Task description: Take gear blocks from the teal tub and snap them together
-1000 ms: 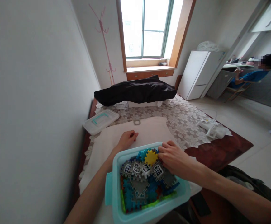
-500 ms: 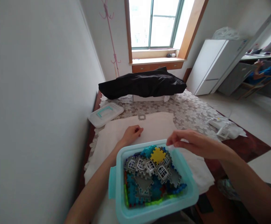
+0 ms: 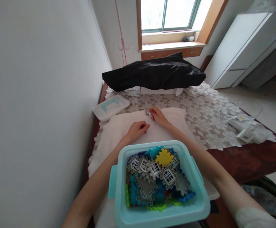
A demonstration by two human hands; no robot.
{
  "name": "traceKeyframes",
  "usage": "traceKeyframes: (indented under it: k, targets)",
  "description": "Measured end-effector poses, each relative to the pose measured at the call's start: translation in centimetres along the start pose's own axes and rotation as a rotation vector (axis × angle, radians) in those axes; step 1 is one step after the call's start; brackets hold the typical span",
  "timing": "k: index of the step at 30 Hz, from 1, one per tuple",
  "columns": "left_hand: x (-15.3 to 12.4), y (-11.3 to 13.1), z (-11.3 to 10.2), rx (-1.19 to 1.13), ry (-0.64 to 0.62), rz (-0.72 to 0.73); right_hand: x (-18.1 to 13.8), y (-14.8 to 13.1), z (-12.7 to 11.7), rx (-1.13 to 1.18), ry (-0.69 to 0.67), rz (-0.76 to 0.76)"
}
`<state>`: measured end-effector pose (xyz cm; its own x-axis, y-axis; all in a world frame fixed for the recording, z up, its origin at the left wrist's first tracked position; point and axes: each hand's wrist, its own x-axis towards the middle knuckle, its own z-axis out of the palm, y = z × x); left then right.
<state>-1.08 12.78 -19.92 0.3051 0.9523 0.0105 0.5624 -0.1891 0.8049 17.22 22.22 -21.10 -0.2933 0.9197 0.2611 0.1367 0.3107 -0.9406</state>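
Note:
My right hand point(image 3: 159, 116) is at the far part of the white cloth, its fingers pinching a small white lattice window piece point(image 3: 150, 114). A grey toothed frame piece point(image 3: 147, 110) lies at those fingertips, partly covered by them. Closer to me, my left hand point(image 3: 138, 130) rests on the cloth with its fingers loosely curled, and no object shows in it. Between my forearms stands a light teal plastic box point(image 3: 120, 190). It holds interlocking toothed building pieces: grey ones with white windows point(image 3: 168, 176), a yellow one point(image 3: 164, 157), and blue and green ones.
A clear lid with teal trim point(image 3: 111, 107) lies at the left by the wall. Black sheeting point(image 3: 154, 74) covers something at the back. Lace cloth point(image 3: 207, 117) lies under the white cloth point(image 3: 119, 126). A white cable and packaging point(image 3: 249, 131) are at the right.
My right hand has moved from the box's far right corner forward and left to the grey frame piece, and a white window piece now shows in it. The view has tilted down.

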Motion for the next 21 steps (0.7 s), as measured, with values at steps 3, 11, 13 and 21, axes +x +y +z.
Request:
traceKeyframes:
  k: [3, 11, 13, 21]
  targets:
    - [0.0, 0.0, 0.1, 0.001, 0.0, 0.003, -0.1, 1.8, 0.5, -0.084, 0.206, -0.08]
    - [0.0, -0.2, 0.4, 0.028, 0.075, -0.011, -0.7, 2.1, -0.1, -0.038, 0.212, -0.136]
    - [0.1, -0.2, 0.4, 0.029, 0.126, -0.012, -0.6, 2.1, 0.0, -0.065, 0.201, -0.141]
    - [0.1, -0.1, 0.1, -0.007, 0.139, -0.048, 0.0, 2.7, -0.5, -0.464, -0.01, -0.159]
